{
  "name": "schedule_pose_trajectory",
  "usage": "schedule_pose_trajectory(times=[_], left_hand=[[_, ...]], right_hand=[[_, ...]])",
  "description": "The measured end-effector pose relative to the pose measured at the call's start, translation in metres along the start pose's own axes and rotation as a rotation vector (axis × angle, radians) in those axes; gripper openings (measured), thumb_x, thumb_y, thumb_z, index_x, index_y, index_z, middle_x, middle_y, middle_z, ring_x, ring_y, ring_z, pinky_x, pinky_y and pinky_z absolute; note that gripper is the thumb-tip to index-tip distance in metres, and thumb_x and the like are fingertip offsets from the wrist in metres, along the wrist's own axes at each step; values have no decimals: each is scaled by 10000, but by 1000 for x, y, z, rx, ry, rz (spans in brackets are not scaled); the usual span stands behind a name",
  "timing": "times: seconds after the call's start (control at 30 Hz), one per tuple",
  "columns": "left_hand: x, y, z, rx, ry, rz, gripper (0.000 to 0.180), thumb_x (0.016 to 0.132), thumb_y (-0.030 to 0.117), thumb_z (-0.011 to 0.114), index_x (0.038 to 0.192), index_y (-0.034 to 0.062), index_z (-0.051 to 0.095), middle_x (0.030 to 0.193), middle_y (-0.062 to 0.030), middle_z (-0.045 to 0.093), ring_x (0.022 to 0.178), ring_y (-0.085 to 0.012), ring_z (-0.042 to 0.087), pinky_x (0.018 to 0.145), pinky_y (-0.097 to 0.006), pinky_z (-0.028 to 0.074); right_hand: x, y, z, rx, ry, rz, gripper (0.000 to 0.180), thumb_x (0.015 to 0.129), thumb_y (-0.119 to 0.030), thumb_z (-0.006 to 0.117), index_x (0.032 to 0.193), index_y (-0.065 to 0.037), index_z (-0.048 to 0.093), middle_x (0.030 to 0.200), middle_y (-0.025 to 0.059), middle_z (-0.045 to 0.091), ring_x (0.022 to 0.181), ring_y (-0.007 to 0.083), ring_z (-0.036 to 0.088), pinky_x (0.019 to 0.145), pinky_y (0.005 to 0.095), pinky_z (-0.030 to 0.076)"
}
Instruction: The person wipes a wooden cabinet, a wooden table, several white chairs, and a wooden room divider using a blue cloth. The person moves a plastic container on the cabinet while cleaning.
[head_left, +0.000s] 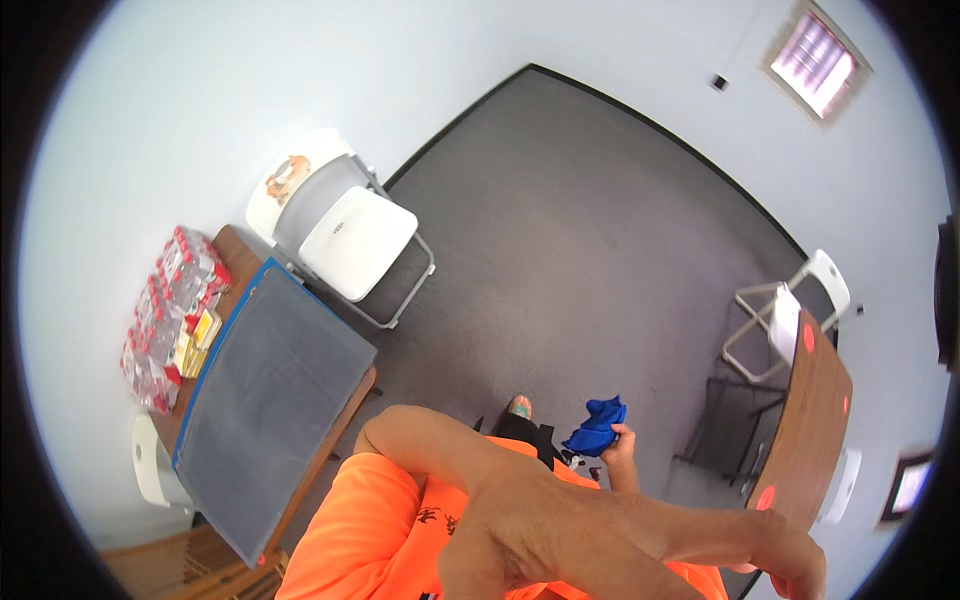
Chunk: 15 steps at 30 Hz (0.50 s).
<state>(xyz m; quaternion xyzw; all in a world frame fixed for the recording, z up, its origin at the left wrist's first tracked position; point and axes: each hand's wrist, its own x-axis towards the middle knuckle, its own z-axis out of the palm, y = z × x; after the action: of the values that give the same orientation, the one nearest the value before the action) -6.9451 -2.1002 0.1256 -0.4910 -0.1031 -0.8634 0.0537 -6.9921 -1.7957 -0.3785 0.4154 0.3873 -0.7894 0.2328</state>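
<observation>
Right hand (622,446): closed around crumpled blue fabric (595,426), which extends off its left side | Left hand (570,515): large in the foreground, grip cannot be told | Progress: fabric grasped, not spread out; anything further unseen | Tabletop (238,260): left of both hands, bearing a grey sheet (280,390)

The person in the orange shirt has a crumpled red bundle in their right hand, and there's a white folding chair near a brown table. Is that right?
Not quite: the crumpled, soft-looking bundle in the bare right hand is bright blue, not red. The head view shows it.
</observation>
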Motion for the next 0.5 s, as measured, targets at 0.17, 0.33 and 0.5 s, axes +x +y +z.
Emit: schedule_pose_trajectory(times=[0.17,0.33,0.5], left_hand=[[40,1,-54,106,117,69,535,850,473,549,1144,41,661,1269,-250,523,1219,-398,485,952,-528,421],[56,39,-104,192,227,137,519,839,455,554,1135,43,663,1258,-247,529,1214,-393,490,953,-525,420],[52,110,-160,296,342,212,504,829,438,560,1127,46,666,1247,-244,534,1209,-388,495,954,-523,419]], right_hand=[[68,-81,101,-209,-87,77,602,659,-137,599,1233,31,527,1276,214,539,1159,412,513,1052,570,382],[118,-91,205,-347,-144,119,578,673,-132,593,1222,37,525,1243,229,558,1125,433,532,1037,584,391],[147,-48,298,-413,-159,337,518,682,-112,585,1179,31,554,1184,222,599,1092,411,563,1024,564,417]])
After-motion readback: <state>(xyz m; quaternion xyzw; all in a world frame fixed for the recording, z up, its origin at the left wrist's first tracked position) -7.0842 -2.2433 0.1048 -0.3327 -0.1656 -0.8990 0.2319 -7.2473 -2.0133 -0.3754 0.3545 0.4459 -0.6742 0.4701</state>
